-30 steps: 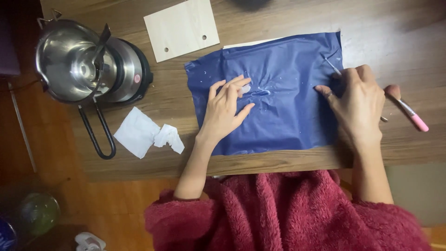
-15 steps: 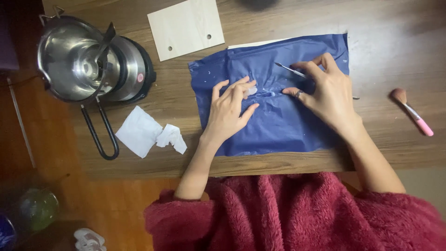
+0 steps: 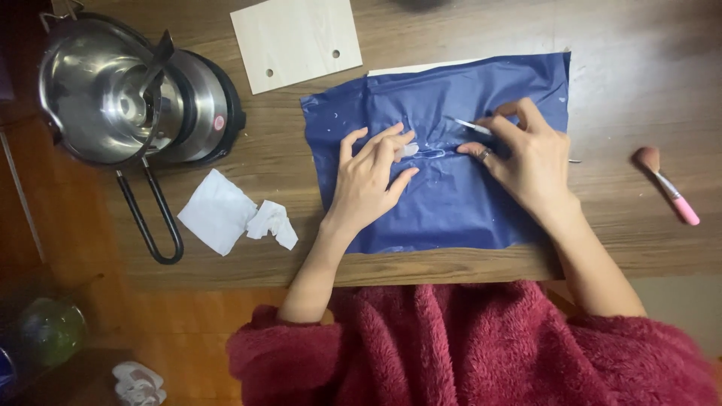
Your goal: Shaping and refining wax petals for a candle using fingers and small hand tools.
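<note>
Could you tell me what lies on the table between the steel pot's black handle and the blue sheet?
In the head view, a white tissue and a crumpled white scrap lie between the handle and the blue sheet.

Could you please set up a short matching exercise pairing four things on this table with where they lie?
Things:
1. metal pot
2. pink-handled brush
3. pale wooden board
4. crumpled white paper

Places:
A. far right of the table
B. under both hands
C. top, beside the blue sheet's upper left corner
D. far left, on a black base
E. near edge, left of the blue sheet

Pairs: 1-D, 2-A, 3-C, 4-E
</note>
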